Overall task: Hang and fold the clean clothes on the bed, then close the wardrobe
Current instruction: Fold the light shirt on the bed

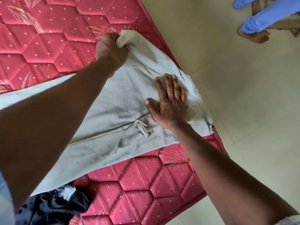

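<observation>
head view, pale garment (113, 111): lies spread across the red quilted mattress (48, 46), reaching its edge by the floor (243, 111); a belt loop near the middle suggests trousers.
head view, left hand (112, 51): fingers curled round a bunched corner of the cloth at the far end.
head view, right hand (170, 103): fingers straight and spread, palm flat on the cloth near the mattress edge, holding nothing.
head view, dark garment (56, 207): crumpled heap at the near end, just beside the pale one, not yet folded.
head view, another person (267, 18): legs in blue on the floor, well apart from the mattress.
handling: probably light, soft and limp; likely to sag and crease rather than slip.
where to hold: best pinched at a corner or hem, with a flat palm pinning the fold line.
</observation>
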Demonstrator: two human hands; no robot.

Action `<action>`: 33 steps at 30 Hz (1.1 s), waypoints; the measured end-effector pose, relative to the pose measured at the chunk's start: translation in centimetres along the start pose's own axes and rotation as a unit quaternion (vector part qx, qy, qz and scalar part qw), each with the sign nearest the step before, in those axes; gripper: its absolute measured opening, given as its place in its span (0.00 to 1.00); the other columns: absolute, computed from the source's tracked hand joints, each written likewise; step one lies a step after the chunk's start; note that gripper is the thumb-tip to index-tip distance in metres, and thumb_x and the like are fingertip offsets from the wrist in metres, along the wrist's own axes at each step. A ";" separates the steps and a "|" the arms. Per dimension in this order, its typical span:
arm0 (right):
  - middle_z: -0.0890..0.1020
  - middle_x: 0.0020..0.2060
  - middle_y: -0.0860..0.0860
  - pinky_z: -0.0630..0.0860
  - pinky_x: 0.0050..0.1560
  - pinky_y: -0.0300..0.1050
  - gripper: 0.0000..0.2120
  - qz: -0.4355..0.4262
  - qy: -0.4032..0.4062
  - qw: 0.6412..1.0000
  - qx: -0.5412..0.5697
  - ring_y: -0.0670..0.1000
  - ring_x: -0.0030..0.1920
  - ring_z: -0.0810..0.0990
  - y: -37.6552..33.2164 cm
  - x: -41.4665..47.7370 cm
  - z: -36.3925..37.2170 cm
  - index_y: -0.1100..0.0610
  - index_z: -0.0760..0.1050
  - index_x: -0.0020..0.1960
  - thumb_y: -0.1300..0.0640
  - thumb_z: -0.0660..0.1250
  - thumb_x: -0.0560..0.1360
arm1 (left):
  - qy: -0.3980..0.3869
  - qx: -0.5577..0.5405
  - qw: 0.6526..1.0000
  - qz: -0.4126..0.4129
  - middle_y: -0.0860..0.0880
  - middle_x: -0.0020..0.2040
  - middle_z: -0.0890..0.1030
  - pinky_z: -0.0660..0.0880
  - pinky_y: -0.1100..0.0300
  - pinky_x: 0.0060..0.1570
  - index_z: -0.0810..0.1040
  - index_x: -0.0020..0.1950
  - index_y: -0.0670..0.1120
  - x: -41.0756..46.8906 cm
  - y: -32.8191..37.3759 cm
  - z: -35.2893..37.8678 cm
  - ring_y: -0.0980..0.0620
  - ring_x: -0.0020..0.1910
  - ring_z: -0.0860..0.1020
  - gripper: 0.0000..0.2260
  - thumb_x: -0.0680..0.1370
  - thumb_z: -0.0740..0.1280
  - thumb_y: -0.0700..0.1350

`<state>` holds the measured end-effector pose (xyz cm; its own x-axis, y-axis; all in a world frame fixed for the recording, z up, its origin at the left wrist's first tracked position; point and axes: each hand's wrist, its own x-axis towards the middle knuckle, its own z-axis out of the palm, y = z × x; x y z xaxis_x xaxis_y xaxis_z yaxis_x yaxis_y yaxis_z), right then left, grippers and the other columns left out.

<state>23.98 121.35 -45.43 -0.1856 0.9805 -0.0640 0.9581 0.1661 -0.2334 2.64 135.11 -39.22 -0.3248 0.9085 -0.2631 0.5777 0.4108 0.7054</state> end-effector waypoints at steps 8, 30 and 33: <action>0.86 0.49 0.53 0.80 0.47 0.46 0.34 0.372 -0.069 0.622 0.686 0.51 0.47 0.86 1.4 1.4 -8.2 0.56 0.77 0.68 0.30 0.54 0.80 | -0.045 0.076 0.884 0.460 0.42 0.53 0.80 0.76 0.52 0.40 0.81 0.46 0.42 -14.2 0.8 0.1 0.42 0.51 0.79 0.14 0.66 0.64 0.29; 0.86 0.47 0.50 0.73 0.47 0.42 0.19 0.359 0.052 0.910 0.202 0.55 0.49 0.84 3.3 3.6 -8.6 0.54 0.83 0.49 0.37 0.67 0.77 | -0.100 0.356 0.853 0.368 0.44 0.59 0.78 0.70 0.43 0.53 0.77 0.64 0.48 -18.2 -10.5 -2.6 0.39 0.55 0.77 0.22 0.70 0.70 0.41; 0.84 0.56 0.52 0.74 0.55 0.47 0.12 0.364 0.084 0.920 0.118 0.57 0.59 0.81 3.7 3.6 -8.1 0.51 0.80 0.58 0.48 0.67 0.77 | -0.067 0.371 0.858 0.348 0.44 0.54 0.78 0.69 0.44 0.52 0.79 0.60 0.47 -17.8 -11.4 -3.4 0.39 0.52 0.76 0.18 0.71 0.64 0.43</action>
<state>28.62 126.37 -38.65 0.5418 0.8288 -0.1396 0.7380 -0.5486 -0.3929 -0.70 114.05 -40.35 0.3534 0.9337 -0.0565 0.9306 -0.3448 0.1231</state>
